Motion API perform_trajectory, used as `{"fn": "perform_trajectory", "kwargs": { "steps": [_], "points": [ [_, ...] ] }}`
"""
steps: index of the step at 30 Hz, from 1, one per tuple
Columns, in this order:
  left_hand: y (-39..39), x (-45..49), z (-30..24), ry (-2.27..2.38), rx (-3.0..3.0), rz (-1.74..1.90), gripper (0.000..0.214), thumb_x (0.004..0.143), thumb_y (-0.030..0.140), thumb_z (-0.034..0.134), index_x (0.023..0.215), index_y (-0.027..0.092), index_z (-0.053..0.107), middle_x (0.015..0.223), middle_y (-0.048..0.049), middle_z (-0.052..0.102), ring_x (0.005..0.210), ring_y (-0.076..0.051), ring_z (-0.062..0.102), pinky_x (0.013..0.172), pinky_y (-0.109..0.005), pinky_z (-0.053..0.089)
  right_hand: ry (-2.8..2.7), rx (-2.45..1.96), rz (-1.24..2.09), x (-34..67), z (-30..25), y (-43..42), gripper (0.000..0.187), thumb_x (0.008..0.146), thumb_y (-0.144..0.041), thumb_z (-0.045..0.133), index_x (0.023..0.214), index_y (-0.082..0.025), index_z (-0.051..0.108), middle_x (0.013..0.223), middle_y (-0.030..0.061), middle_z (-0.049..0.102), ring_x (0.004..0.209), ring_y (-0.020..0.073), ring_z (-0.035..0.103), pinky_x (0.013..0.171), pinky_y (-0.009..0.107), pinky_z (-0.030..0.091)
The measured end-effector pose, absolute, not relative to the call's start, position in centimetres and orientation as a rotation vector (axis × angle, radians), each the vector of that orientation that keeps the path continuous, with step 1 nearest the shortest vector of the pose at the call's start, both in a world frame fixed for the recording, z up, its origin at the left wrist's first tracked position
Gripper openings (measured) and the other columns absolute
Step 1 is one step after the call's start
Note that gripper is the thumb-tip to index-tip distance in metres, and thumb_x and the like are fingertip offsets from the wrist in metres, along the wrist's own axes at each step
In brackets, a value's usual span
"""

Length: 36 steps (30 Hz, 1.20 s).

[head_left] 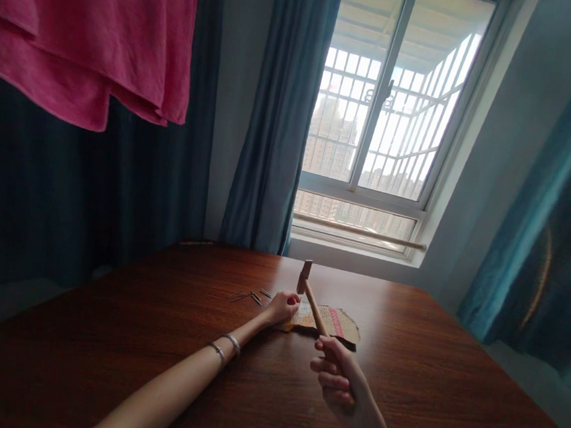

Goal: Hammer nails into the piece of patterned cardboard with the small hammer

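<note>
My right hand (338, 378) is wrapped round the wooden handle of a hammer (316, 308), whose head is raised over my left fingers. My left hand (284, 307) is closed in a pinch at the left end of a flat tan piece (348, 325). What its fingers hold is too small to make out; the hammer head is just above them. The tan piece bears a dotted pattern and a pink band, and its right edge looks notched. Several thin metal rods (253, 297) lie loose on the table, left of my left hand.
The brown wooden table (155, 336) stretches out in front of me to the wall. Beyond it is a barred window (369, 115) with blue curtains (279, 107) beside it. A pink cloth (106, 32) hangs at the upper left.
</note>
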<state>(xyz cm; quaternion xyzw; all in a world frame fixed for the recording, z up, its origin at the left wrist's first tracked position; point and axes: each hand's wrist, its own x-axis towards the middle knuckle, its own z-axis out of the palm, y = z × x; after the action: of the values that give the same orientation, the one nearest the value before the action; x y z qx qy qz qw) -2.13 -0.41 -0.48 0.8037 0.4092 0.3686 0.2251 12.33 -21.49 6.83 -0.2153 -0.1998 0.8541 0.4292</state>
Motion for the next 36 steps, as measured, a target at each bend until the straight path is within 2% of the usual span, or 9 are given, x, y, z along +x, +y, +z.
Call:
{"fn": "perform_trajectory", "kwargs": {
  "steps": [6, 25, 36],
  "points": [
    [-0.40, -2.04, -0.62, 1.156, 2.219, 1.025, 0.018, 0.068, 0.021, 0.052, 0.074, 0.011, 0.066, 0.065, -0.0016, 0.062, 0.056, -0.010, 0.050, 0.054, -0.019, 0.034, -0.447, -0.568, 2.062, 11.53, 6.50, -21.93, 0.024, 0.079, -0.041, 0.052, 0.073, -0.018, 0.051, 0.044, -0.0115, 0.029, 0.027, -0.0003, 0.018, 0.024, 0.011, 0.009],
    [-0.88, -2.30, 0.16, 1.141, 2.246, 1.010, 0.018, 0.068, 0.021, 0.051, 0.072, 0.012, 0.066, 0.065, -0.0023, 0.063, 0.059, -0.011, 0.051, 0.057, -0.020, 0.036, -0.424, -0.484, 2.113, 12.05, 6.52, -21.86, 0.022, 0.076, -0.037, 0.057, 0.072, -0.016, 0.053, 0.043, -0.0111, 0.029, 0.027, -0.0006, 0.018, 0.023, 0.011, 0.012],
    [-0.90, -2.43, 0.26, 1.103, 2.239, 0.990, 0.019, 0.068, 0.023, 0.051, 0.072, 0.011, 0.066, 0.064, -0.0027, 0.063, 0.059, -0.011, 0.052, 0.056, -0.020, 0.037, -0.465, -0.416, 2.147, 12.35, 6.63, -21.50, 0.020, 0.079, -0.035, 0.054, 0.075, -0.016, 0.053, 0.045, -0.0109, 0.032, 0.027, -0.0008, 0.020, 0.023, 0.011, 0.013]
  ]
}}
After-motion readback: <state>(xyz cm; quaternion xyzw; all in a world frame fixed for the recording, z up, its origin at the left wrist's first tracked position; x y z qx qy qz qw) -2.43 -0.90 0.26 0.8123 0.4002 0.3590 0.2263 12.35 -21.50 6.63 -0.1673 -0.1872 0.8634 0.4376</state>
